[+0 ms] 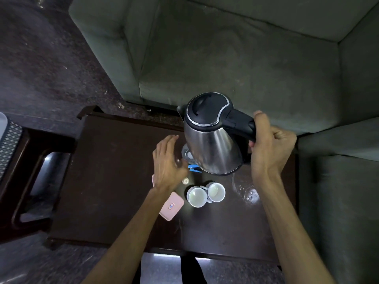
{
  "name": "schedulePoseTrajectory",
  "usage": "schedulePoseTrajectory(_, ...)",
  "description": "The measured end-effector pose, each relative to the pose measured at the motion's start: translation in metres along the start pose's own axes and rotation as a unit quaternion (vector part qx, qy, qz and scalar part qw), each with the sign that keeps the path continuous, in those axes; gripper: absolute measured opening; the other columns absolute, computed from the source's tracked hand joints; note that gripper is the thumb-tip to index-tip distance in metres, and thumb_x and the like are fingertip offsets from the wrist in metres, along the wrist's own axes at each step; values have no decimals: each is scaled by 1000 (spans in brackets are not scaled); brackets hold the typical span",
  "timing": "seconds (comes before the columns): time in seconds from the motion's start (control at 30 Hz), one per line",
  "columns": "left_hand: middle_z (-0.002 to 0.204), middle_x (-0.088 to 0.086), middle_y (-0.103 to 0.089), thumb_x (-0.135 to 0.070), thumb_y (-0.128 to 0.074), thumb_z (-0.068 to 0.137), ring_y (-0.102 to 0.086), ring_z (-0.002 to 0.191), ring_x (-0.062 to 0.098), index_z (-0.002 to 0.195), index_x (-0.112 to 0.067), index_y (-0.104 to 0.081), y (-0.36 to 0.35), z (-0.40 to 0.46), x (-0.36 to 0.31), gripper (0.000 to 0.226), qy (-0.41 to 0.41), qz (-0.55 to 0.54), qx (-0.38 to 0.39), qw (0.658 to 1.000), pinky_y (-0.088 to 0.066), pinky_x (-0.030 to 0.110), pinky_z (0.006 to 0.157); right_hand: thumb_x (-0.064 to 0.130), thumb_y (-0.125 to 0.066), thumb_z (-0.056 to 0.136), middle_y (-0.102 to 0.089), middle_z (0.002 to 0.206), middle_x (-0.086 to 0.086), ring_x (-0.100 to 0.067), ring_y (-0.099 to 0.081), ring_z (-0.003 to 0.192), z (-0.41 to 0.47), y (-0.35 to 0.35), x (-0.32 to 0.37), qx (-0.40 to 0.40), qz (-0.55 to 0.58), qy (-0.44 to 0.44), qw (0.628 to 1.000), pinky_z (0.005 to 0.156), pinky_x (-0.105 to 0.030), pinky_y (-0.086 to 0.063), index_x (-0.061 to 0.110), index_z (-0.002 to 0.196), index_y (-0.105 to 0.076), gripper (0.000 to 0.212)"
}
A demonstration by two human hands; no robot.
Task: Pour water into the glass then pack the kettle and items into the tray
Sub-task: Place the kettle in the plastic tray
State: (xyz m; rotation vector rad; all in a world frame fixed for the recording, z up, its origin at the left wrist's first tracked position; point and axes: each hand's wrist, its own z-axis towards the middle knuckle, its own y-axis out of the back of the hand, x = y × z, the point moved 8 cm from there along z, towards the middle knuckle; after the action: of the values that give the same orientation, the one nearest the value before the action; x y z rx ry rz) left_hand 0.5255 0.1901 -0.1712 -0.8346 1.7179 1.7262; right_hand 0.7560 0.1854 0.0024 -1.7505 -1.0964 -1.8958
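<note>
Kettle (211,140): stainless body with black lid, held above the dark surface (114,181) by its handle, with the right hand (268,144) wrapped closed around the grip. Its spout points toward the far-left edge. The left hand (169,162) is loosely spread, fingers curled around a clear glass (187,153) that sits partly hidden under the kettle body (water level not discernible).

Procedure for the pour, as judged from this position: steady the glass with the left hand, bring the spout directly over the rim, and tilt slowly so that the stream starts thin. Keep the left fingers low on the glass wall, away from the stream.

Clearances: a blue clip (193,168) lies just beside the glass; two white cups (206,194) and a pink case (171,206) lie nearer the person; a second clear vessel (246,191) stands to the right. The left half of the surface is open. A sofa (235,58) borders the far edge and right side, which limits the swing of the right elbow.
</note>
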Motion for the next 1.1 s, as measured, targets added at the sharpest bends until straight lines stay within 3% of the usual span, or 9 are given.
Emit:
schedulePoseTrajectory(0.07,131,3,-62,-8,-60,74,-56,123,20,130,-12,-62,33,1,6,56,39,-107,-57,992,-49,39,103,38,-66,85,-32,41,1,-11,-33,41,-7,-13,4,14,-6,5,1000,50,-26,-33,15,39,-37,59)
schedulePoseTrajectory(0.17,116,2,-72,-11,-49,86,-65,104,11,119,-11,-69,74,8,19,39,130,-284,-90,946,-56,30,88,42,-67,85,-33,39,4,-8,-33,39,-24,-42,8,34,2,0,999,48,-24,-34,16,38,-40,60)
schedulePoseTrajectory(0.3,105,6,-76,-18,-41,97,-70,95,15,109,-11,-74,125,23,35,36,182,-375,-115,901,-53,23,73,48,-67,81,-28,42,7,-9,-32,41,-53,-90,13,59,24,-15,998,47,-21,-35,18,38,-38,60)
schedulePoseTrajectory(0.47,93,-6,-76,-17,-40,100,-67,85,3,99,-19,-76,208,25,76,35,186,-383,-179,887,-50,15,70,46,-68,83,-22,45,6,-15,-28,45,-108,-175,28,115,75,-18,990,51,-32,-29,19,41,-30,62)
schedulePoseTrajectory(0.6,104,11,-74,-20,-42,97,-66,98,24,107,-10,-73,278,23,117,34,195,-370,-229,879,-51,44,87,41,-67,86,-18,54,-12,-22,-25,52,-159,-239,45,153,110,-16,982,48,-30,-30,16,50,-23,62)
schedulePoseTrajectory(0.7,103,15,-73,-22,-44,94,-64,96,31,108,-10,-72,343,16,156,33,206,-345,-279,872,-48,46,84,39,-67,86,-19,55,-23,-24,-27,51,-206,-295,66,195,138,-8,971,46,-27,-29,16,48,-24,61)
schedulePoseTrajectory(0.8,98,3,-71,-15,-45,96,-61,94,15,107,-7,-72,408,12,186,30,192,-311,-330,870,-52,45,86,34,-66,91,-25,45,-13,-21,-32,46,-251,-349,88,245,160,10,956,47,-31,-29,22,43,-32,60)
schedulePoseTrajectory(0.97,96,-6,-71,-11,-42,97,-62,91,8,104,-10,-72,487,8,242,30,180,-283,-384,860,-54,35,83,35,-63,93,-36,40,5,-15,-35,41,-315,-430,108,318,188,32,929,46,-31,-31,27,39,-39,59)
schedulePoseTrajectory(1.1,97,-1,-69,-11,-41,96,-60,92,13,103,-16,-70,519,3,293,30,177,-258,-398,863,-54,48,87,35,-62,93,-36,40,-2,-21,-35,41,-352,-484,99,346,188,40,918,47,-37,-29,20,39,-41,59)
